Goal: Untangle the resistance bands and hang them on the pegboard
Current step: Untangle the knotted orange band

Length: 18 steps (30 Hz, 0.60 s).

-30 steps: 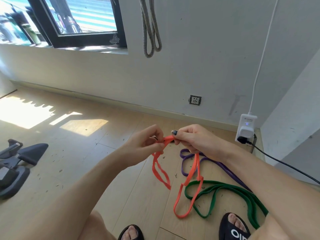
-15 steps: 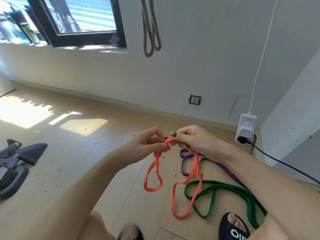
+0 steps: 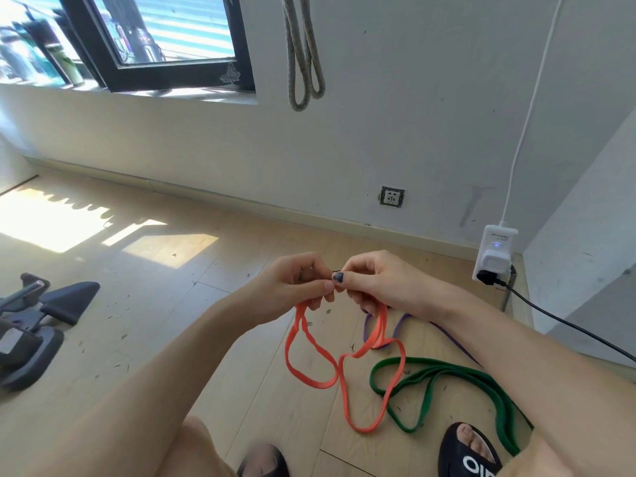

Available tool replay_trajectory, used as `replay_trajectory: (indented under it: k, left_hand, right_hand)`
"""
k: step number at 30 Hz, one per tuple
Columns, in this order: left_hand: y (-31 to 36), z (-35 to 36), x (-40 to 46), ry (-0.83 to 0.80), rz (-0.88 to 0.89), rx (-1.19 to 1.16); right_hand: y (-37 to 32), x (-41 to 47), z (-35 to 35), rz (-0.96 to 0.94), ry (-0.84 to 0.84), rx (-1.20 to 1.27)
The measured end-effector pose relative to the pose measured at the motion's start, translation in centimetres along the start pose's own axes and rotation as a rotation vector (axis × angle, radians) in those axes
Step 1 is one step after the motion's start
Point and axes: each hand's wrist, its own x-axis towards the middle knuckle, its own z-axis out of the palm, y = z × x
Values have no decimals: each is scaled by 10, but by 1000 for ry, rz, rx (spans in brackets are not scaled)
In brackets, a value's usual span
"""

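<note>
- Orange resistance band (image 3: 339,370) hanging in two twisted loops from both hands, its lowest loop reaching down toward the wooden floor (image 3: 179,304) in front of the person's feet; whether it is touching the floor cannot be told
- The left hand (image 3: 292,287) is pinching the upper end of the band on its left side, fingers curled in tight around the strap
- The right hand (image 3: 375,282) is pinching the other strand right beside it, thumb and forefinger closed on the band, dark polish showing on the thumbnail; the two hands are nearly touching at the fingertips
- A purple resistance band (image 3: 395,332) is lying on the floor behind the orange one, partly hidden by the right forearm
- A green resistance band (image 3: 444,371) is lying on the floor to the right, folded into long loops and running toward the black slipper (image 3: 468,456) on the right foot
- A grey braided rope (image 3: 304,53) is hanging in loops on the white wall above
- A wall socket (image 3: 391,197) is sitting low on the wall, and a white plug adapter (image 3: 495,253) with a black cable is standing in the corner
- A dark piece of exercise equipment (image 3: 38,325) is resting on the floor at far left, under the window (image 3: 165,39)
</note>
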Motion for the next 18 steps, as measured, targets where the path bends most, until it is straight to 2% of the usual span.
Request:
replay_trajectory:
  k: [8, 14, 18]
  left_hand:
    - [-3, -13, -6, -97, -68, 29]
    - [-2, -13, -6, -35, -51, 61]
    - [-2, -13, -6, -52, -41, 67]
  right_hand:
    - [-1, -4, -7, 4, -29, 122]
    - [0, -3, -4, 38, -82, 58]
    - [-3, -3, -5, 2, -58, 46]
